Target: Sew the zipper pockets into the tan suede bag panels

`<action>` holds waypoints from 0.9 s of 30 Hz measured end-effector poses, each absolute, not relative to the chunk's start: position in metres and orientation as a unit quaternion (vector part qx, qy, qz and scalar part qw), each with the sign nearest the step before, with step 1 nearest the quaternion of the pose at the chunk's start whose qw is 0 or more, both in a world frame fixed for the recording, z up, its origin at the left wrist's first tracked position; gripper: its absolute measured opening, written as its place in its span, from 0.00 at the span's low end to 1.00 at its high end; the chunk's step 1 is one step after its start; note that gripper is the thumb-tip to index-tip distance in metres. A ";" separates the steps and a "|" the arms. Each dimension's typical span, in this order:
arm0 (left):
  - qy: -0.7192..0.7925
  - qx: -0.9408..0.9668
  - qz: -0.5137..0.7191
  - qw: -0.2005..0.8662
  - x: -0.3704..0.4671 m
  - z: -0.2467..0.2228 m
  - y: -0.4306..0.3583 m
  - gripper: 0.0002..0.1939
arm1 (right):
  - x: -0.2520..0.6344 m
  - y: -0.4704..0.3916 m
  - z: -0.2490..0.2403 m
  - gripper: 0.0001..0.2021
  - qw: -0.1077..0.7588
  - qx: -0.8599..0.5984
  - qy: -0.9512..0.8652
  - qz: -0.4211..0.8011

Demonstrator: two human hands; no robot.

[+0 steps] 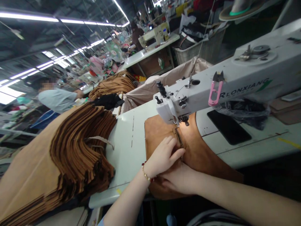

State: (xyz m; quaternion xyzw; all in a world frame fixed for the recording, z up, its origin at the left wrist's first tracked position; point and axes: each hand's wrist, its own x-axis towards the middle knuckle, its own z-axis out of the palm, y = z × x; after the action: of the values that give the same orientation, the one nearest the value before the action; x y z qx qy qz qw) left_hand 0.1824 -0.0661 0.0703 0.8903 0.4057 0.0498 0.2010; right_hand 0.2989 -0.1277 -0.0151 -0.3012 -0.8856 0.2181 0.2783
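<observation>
A brown leather-like piece [209,157] lies on the pale table under the head of a white sewing machine [171,110]. A narrow slot with a zipper-like strip [179,138] shows in it, just below the lit needle area. My left hand [162,155], with a beaded bracelet at the wrist, rests on the piece beside the slot, fingers stretched toward the machine. Partly beneath it, my right hand [180,179] touches the piece near its front edge; its fingers are mostly hidden.
A thick stack of brown pieces [77,150] stands at the left. Right of the machine head lie a black phone [228,127] and a plastic bag. Pink snips [214,92] sit on the machine arm. A person in light blue [57,99] is at the far left.
</observation>
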 end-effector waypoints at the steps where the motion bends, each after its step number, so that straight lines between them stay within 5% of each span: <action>1: 0.405 0.891 0.064 0.194 0.178 0.062 -0.060 0.17 | 0.309 -0.138 -0.013 0.22 0.275 -0.256 -0.898 0.229; 5: 0.407 0.899 0.071 0.142 0.162 0.023 -0.046 0.26 | 0.364 -0.163 -0.007 0.06 0.289 -0.205 -0.896 0.267; 9: 0.405 0.908 0.067 0.088 0.161 0.000 -0.048 0.32 | 0.403 -0.144 -0.008 0.11 0.359 -0.382 -0.827 0.205; 14: 0.400 0.913 0.046 0.072 0.142 0.000 -0.049 0.31 | 0.412 -0.111 -0.030 0.29 0.256 -0.371 -0.884 0.127; 22: 0.512 0.854 0.022 0.091 0.068 0.011 -0.061 0.29 | 0.424 -0.115 -0.036 0.31 0.214 -0.326 -0.912 0.131; 27: 0.397 0.901 0.075 0.158 0.087 0.020 -0.111 0.32 | 0.415 -0.119 -0.028 0.30 0.217 -0.329 -0.913 0.107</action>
State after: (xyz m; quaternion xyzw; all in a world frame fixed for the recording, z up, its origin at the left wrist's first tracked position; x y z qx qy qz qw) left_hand 0.0867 -0.1112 0.0199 0.9011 0.3966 0.0748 0.1583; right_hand 0.4151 -0.1186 -0.0283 -0.3285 -0.9130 0.1067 0.2169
